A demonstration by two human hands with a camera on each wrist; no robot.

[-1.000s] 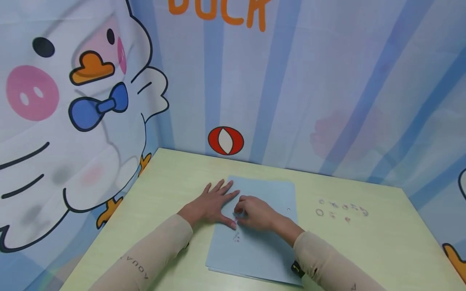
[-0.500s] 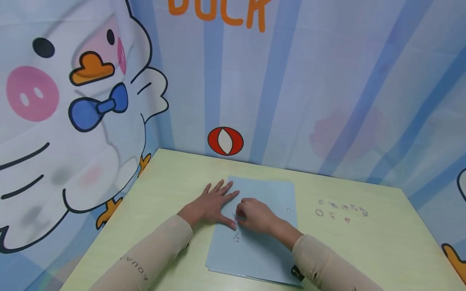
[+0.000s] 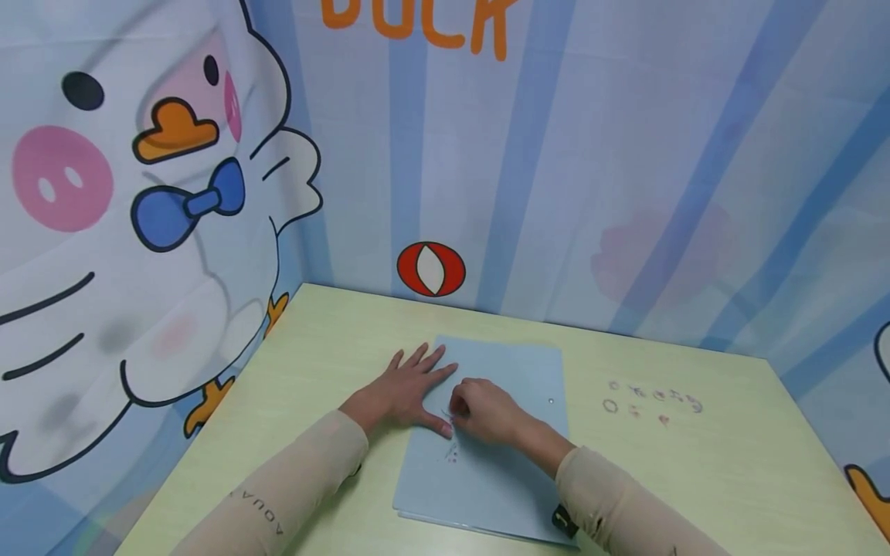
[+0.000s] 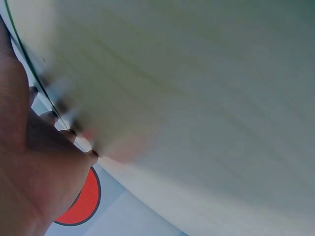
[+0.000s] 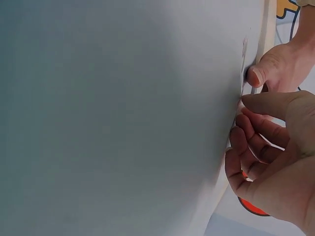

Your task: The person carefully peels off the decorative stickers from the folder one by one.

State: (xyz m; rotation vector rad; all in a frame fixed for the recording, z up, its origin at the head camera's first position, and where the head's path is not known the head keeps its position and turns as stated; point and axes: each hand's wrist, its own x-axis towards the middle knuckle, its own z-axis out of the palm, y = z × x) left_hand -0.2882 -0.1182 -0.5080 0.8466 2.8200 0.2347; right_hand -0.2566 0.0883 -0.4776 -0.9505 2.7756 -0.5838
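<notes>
A light blue flat folder or board [image 3: 501,486] lies on the table. My left hand [image 3: 409,392] rests spread across its left edge, fingers straight and thumb pointing inward. My right hand [image 3: 487,411] is beside that thumb, fingers curled and fingertips down on the blue surface. It pinches a small purple piece [image 3: 450,415], mostly hidden by the fingertips; its exact kind is too small to tell. Just below lies a small cluster of purple bits [image 3: 452,454]. In the right wrist view the right fingertips meet at the surface close to the left thumb [image 5: 256,76].
To the right, several small purplish shapes [image 3: 660,395] lie in two rows on the pale yellow table [image 3: 723,479], among them a ring [image 3: 609,406] and a reddish heart-like one [image 3: 664,420]. A printed cloth backdrop [image 3: 556,154] stands behind and at the sides.
My right hand shifts slightly down and its fingertips work over the small purple piece, which looks differently turned. The left hand stays in place.
</notes>
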